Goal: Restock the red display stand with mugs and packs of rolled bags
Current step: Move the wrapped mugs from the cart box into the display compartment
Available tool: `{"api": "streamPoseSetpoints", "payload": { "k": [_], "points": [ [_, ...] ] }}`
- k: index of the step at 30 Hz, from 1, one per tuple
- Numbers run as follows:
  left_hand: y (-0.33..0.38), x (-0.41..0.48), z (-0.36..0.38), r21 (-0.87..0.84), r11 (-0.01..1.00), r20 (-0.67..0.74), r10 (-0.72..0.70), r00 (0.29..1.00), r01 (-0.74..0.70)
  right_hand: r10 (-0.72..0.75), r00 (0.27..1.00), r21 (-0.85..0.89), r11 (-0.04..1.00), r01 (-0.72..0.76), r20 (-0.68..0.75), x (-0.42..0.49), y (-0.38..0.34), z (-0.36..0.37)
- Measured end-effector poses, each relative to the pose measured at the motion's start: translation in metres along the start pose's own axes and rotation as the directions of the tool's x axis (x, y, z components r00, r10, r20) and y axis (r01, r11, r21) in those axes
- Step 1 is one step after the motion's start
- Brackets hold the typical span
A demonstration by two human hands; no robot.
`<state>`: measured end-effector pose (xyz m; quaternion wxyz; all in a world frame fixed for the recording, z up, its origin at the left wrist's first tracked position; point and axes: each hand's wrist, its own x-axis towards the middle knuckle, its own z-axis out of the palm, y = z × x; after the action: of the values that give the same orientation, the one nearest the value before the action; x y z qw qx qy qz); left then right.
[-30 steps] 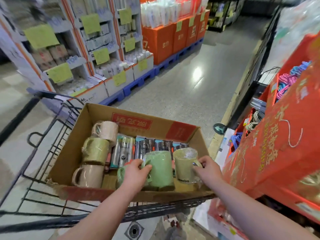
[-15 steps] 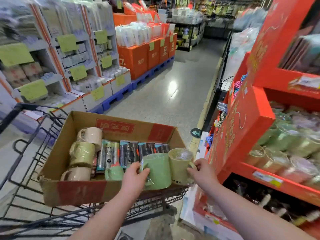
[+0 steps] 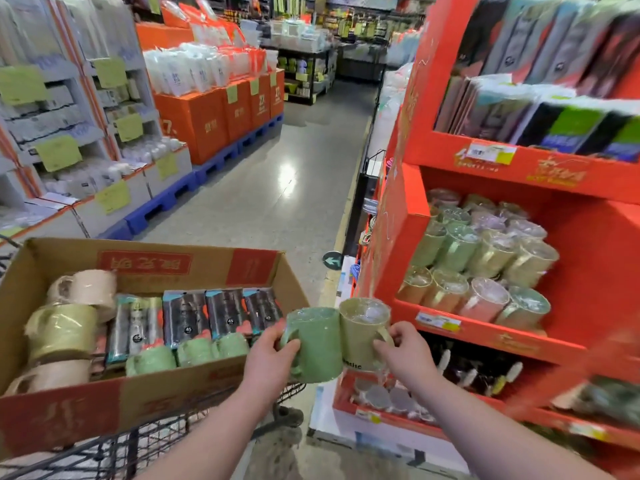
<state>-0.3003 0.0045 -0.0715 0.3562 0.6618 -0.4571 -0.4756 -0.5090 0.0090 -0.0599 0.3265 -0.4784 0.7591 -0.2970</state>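
My left hand [image 3: 270, 355] grips the handle of a wrapped green mug [image 3: 317, 344]. My right hand [image 3: 403, 351] grips the handle of a wrapped olive mug [image 3: 362, 332]. Both mugs touch side by side, held in the air just right of the cardboard box [image 3: 173, 400]. The box holds more wrapped mugs [image 3: 62, 332] and several dark packs of rolled bags [image 3: 187, 318]. The red display stand [image 3: 588, 258] is on the right, its middle shelf filled with wrapped mugs [image 3: 481, 261]. Its top shelf carries packs of rolled bags [image 3: 554, 123].
The box sits on a black wire cart [image 3: 104, 452] at lower left. A grey aisle floor [image 3: 277, 188] runs ahead between orange stacked cartons [image 3: 207, 119] on blue pallets and the red stand. Lower shelves of the stand hold brushes [image 3: 467, 375] and round lids.
Both hands have lifted the two mugs out of the box and carried them right, toward the stand. The view has swung right and up, showing the stand's shelves.
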Motion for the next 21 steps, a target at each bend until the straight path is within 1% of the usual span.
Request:
{"api": "streamPoseSetpoints", "payload": {
  "k": [3, 7, 12, 17, 21],
  "points": [
    [0.013, -0.009, 0.038, 0.05, 0.997, 0.071, 0.048, 0.996, -0.052, 0.06, 0.997, 0.033, 0.998, -0.059, -0.049, -0.002, 0.025, -0.033],
    [0.032, -0.021, 0.092, 0.084, 0.991, 0.126, 0.089, 0.988, -0.101, 0.103, 0.987, 0.046, 0.994, -0.098, -0.121, -0.005, 0.06, -0.081],
    [0.059, -0.041, 0.155, 0.073, 0.988, 0.194, 0.117, 0.974, -0.134, 0.167, 0.973, 0.132, 0.98, -0.147, -0.157, -0.004, 0.098, -0.138],
    [0.077, -0.062, 0.213, 0.066, 0.99, 0.211, 0.111, 0.971, -0.127, 0.135, 0.969, 0.136, 0.985, -0.108, -0.207, 0.002, 0.133, -0.19],
    [0.09, -0.074, 0.248, 0.05, 0.989, 0.194, 0.128, 0.973, -0.14, 0.1, 0.974, 0.123, 0.99, -0.076, -0.202, 0.011, 0.155, -0.224]
  ]
}}
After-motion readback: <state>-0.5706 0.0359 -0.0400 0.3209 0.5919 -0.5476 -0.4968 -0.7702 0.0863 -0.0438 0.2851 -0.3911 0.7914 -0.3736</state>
